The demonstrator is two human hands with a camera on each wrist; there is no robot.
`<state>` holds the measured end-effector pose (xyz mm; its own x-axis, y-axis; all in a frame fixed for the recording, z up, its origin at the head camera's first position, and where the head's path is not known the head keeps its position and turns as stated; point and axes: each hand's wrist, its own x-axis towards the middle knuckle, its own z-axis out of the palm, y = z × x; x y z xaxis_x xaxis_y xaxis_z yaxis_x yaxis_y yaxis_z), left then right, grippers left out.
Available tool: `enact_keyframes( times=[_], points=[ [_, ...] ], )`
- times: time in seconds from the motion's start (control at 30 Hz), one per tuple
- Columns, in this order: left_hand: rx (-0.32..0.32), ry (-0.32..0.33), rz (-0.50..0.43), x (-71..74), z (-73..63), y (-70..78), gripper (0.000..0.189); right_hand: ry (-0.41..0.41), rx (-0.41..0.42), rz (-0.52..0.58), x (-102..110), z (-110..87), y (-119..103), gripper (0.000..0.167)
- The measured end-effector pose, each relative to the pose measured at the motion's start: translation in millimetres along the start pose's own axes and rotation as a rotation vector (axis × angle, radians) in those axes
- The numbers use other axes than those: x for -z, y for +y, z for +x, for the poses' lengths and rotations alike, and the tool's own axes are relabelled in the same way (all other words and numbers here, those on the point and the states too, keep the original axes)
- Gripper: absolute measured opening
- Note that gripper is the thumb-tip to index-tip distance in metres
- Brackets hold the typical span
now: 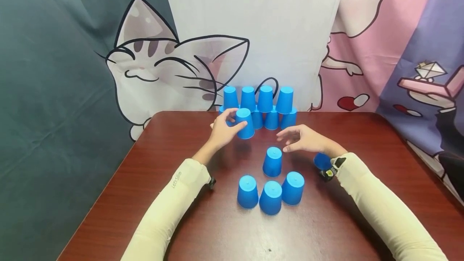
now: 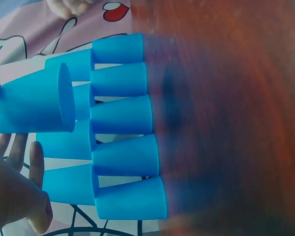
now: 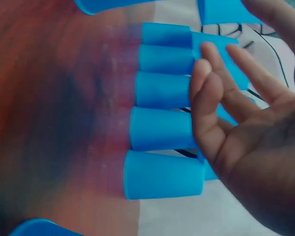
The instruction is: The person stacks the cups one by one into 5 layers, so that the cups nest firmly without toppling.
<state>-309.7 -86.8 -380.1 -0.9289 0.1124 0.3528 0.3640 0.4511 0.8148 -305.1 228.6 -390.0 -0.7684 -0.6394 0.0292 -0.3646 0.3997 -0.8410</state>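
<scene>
My left hand (image 1: pixel 225 129) pinches an upside-down blue cup (image 1: pixel 245 124) between thumb and fingers, raised in front of a cup stack. In the left wrist view that held cup (image 2: pixel 32 103) overlaps the upper row, its open rim facing the tabletop. The stack has a lower row (image 1: pixel 271 120) of several blue cups and an upper row (image 1: pixel 266 99) of several more, all mouth down. My right hand (image 1: pixel 302 138) hovers with loosely bent fingers and holds nothing, just beyond a single upside-down cup (image 1: pixel 272 162). In the right wrist view its fingers (image 3: pixel 209 93) overlap the stack.
Three upside-down blue cups (image 1: pixel 270 198) stand close together nearer to me on the brown table (image 1: pixel 217 228). A blue shape (image 1: pixel 322 161) is partly covered by my right wrist. Behind the table's far edge hangs a printed cloth (image 1: pixel 253 19) with cartoon figures.
</scene>
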Motion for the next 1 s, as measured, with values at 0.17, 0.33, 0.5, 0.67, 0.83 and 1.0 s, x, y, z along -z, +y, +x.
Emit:
enact_keyframes(
  times=[0.17,0.33,0.5,0.67,0.83,1.0],
  points=[
    [-0.003,0.019,0.009,4.6,8.3,-1.5,0.053,-0.098,0.054,0.065,-6,5.2,4,0.052],
    [-0.014,0.028,0.009,8.2,16.0,1.6,0.052,-0.169,0.07,0.089,-9,5.9,4,0.058],
    [-0.013,0.024,0.012,9.3,21.1,5.7,0.053,-0.176,0.055,0.08,-12,5.7,4,0.062],
    [-0.009,0.024,0.001,11.9,25.0,8.9,0.053,-0.161,0.036,0.063,-15,7.0,5,0.061],
    [-0.01,0.029,0.014,14.5,29.5,11.1,0.054,-0.165,0.027,0.059,-18,7.2,7,0.06],
    [-0.018,0.031,0.017,17.8,35.6,15.8,0.055,-0.171,0.026,0.048,-20,7.9,8,0.055]
  ],
)
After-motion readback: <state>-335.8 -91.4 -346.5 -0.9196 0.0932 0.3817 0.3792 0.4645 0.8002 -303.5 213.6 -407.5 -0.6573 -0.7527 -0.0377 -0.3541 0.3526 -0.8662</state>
